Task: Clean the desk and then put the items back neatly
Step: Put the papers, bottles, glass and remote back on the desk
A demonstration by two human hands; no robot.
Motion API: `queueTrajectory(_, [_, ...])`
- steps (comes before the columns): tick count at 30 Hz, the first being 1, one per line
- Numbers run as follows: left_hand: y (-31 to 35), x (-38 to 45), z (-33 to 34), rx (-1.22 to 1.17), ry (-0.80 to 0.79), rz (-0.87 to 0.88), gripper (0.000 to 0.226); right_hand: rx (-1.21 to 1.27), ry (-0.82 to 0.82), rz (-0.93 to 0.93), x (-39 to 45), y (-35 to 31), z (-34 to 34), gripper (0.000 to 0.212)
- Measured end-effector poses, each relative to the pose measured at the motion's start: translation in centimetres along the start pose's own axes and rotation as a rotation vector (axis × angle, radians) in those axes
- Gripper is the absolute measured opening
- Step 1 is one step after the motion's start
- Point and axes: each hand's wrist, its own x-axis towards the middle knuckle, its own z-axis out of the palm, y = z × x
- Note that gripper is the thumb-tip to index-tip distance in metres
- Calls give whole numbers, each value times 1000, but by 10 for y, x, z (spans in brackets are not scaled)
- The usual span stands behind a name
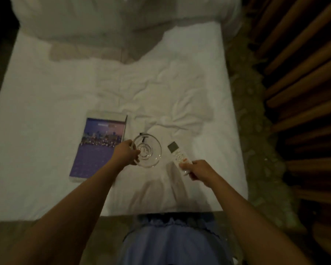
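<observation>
A clear glass bowl (148,151) sits over the white bed sheet (46,92), and my left hand (125,152) grips its left rim. A small dark object (141,134) shows just behind the bowl. To the right, a white remote control (177,152) with a grey screen and orange button points away from me; my right hand (197,169) holds its near end. A purple book or calendar (98,148) with a city skyline picture lies flat on the sheet, left of the bowl.
A rumpled white duvet (107,22) is piled at the far end of the bed. A patterned carpet strip (256,131) and slatted wooden panel (304,83) run along the right. My blue clothing (170,241) meets the bed's near edge.
</observation>
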Motion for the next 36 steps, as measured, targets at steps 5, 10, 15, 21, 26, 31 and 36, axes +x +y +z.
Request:
queueTrajectory(5, [44, -36, 15, -26, -158, 146, 19, 310, 141, -79, -76, 19, -19, 13])
queueTrajectory(10, [92, -83, 61, 40, -408, 284, 24, 529, 336, -128, -152, 65, -35, 15])
queueTrajectory(15, [120, -149, 136, 63, -659, 362, 23, 649, 523, -117, -237, 131, -50, 21])
queueTrajectory(21, [110, -273, 236, 426, -954, 529, 19, 969, 765, -68, -327, 245, -27, 29])
queueTrajectory(26, [41, -406, 331, 689, -1137, 709, 16, 1265, 1032, -3, -416, 365, 34, 18])
queueTrajectory(31, [-92, -553, 387, 919, -1373, 824, 10, 1494, 1289, 52, -515, 476, 134, 14])
queueTrajectory(36, [-243, -694, 398, 1028, -1643, 831, 9, 1636, 1510, 161, -604, 576, 250, 23])
